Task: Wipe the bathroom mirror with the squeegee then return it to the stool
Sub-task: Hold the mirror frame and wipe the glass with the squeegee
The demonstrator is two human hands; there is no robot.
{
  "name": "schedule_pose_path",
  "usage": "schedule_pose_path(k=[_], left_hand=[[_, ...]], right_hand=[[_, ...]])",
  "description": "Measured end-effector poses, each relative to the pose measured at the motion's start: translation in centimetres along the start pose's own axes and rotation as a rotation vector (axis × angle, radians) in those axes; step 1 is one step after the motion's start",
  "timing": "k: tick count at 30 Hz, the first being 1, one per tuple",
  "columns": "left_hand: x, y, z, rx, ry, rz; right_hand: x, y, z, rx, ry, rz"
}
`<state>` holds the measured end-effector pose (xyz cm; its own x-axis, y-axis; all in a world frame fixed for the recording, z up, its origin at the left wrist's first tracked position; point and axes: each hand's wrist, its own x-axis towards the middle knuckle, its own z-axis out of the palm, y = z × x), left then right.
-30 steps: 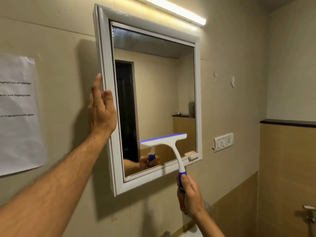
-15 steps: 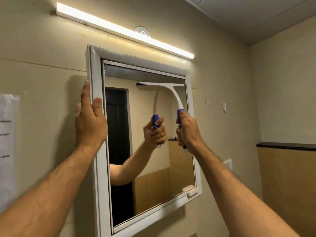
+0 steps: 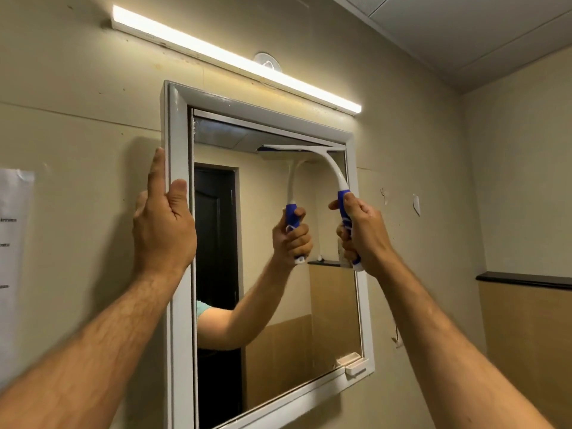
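Squeegee: you've got it up at the top right of the mirror, blade flat against the glass just under the upper frame rail, white neck curving down to the blue handle. Your right hand holds that handle, fingers curled tight round it, thumb up along the blue grip. Your left hand rests on the mirror's left frame edge, approx mid-height, fingers straight & pointing up along the outer side, thumb on the front face of the white frame. Reflection shows the same grip, a dark door & tan wall tiles. A lit tube light runs above the mirror. A paper sheet is stuck on the wall at far left w/ a few lines of print, too blurred to read. No brand or label legible on the squeegee. Small white catch sits at the frame's lower right corner.
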<state>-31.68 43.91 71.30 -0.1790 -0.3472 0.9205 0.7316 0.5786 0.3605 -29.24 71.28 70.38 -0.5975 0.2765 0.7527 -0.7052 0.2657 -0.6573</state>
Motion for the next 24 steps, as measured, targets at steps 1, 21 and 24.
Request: schedule_pose_path(k=[1, 21, 24], left_hand=[[0.0, -0.3, 0.0, 0.009, -0.013, -0.016], [-0.1, -0.2, -0.4, 0.02, -0.038, 0.003], [-0.4, 0.1, -0.5, 0.014, -0.05, -0.009]], right_hand=[[0.1, 0.4, 0.1, -0.007, -0.009, 0.01], [-6.3, 5.6, 0.7, 0.09, -0.02, 0.177], [-10.2, 7.9, 0.5, 0.095, 0.004, 0.216]])
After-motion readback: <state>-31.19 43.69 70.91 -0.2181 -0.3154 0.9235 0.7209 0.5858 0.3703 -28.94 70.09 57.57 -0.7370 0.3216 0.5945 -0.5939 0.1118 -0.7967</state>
